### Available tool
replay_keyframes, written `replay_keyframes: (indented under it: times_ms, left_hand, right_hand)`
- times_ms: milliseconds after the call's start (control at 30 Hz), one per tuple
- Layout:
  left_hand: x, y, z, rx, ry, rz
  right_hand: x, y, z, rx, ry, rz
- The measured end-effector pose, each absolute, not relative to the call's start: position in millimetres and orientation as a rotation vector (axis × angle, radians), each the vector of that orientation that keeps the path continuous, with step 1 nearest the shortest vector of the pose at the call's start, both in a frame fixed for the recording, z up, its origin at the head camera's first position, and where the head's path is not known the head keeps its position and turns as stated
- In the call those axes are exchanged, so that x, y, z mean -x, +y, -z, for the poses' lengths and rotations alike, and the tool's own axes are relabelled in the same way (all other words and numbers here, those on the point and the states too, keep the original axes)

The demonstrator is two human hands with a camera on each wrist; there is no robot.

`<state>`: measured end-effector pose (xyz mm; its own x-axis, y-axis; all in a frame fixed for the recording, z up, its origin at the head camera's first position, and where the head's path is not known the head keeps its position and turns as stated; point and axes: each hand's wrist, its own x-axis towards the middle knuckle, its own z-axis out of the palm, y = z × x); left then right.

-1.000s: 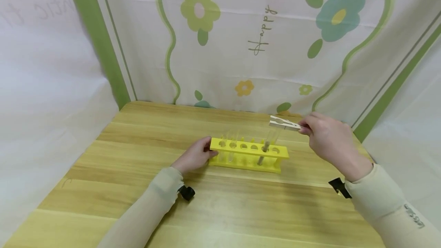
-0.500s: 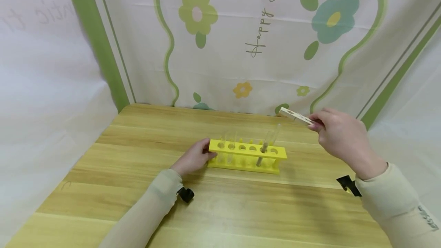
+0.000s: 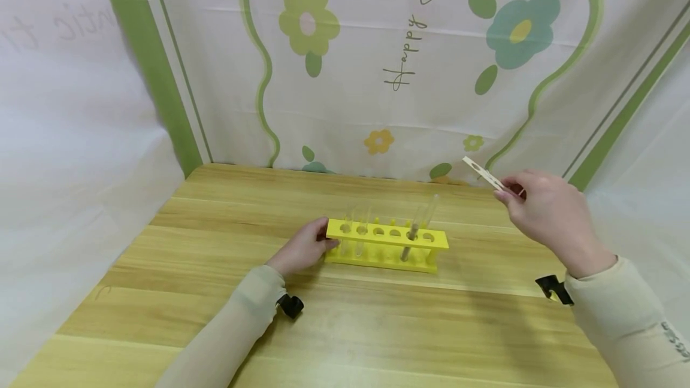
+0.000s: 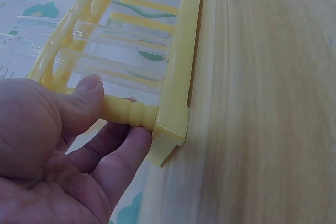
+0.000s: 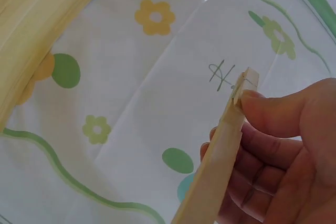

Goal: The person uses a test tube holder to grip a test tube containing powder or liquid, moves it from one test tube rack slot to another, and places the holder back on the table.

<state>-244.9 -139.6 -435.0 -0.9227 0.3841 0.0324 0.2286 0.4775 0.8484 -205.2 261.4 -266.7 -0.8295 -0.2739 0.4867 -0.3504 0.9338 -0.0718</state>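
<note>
In the head view, my left hand (image 3: 304,247) holds the left end of a yellow test tube rack (image 3: 387,233). The left wrist view shows my thumb and fingers around the rack's end post (image 4: 128,110). Two clear test tubes (image 3: 361,241) stand in the left holes. Toward the right end leans a test tube with dark contents (image 3: 411,238); clear glass (image 3: 433,208) slants up beside it, and I cannot tell if that is a separate tube. Up and right of the rack, my right hand (image 3: 552,211) pinches a wooden test tube holder (image 5: 215,166), apart from the tubes.
The rack stands on a wooden table (image 3: 345,322). A white cloth with printed flowers (image 3: 345,94) hangs behind the table's far edge, and more white cloth hangs at both sides. Dark straps (image 3: 291,306) show at the wrists.
The right hand has moved right with the wooden test tube holder, away from the leaning tube's top, where it was a second ago. The left hand and rack have stayed in place.
</note>
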Motion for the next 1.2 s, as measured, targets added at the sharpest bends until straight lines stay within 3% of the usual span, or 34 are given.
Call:
replay_keyframes:
  times_ms: [533, 1200]
  left_hand:
    - [243, -140, 433, -0.534, 2.543, -1.434]
    - [245, -140, 432, -0.517, 2.545, -1.427]
  right_hand:
    - [223, 300, 289, -0.227, -2.917, -0.308]
    - [256, 364, 352, -0.144, -3.261, -0.402]
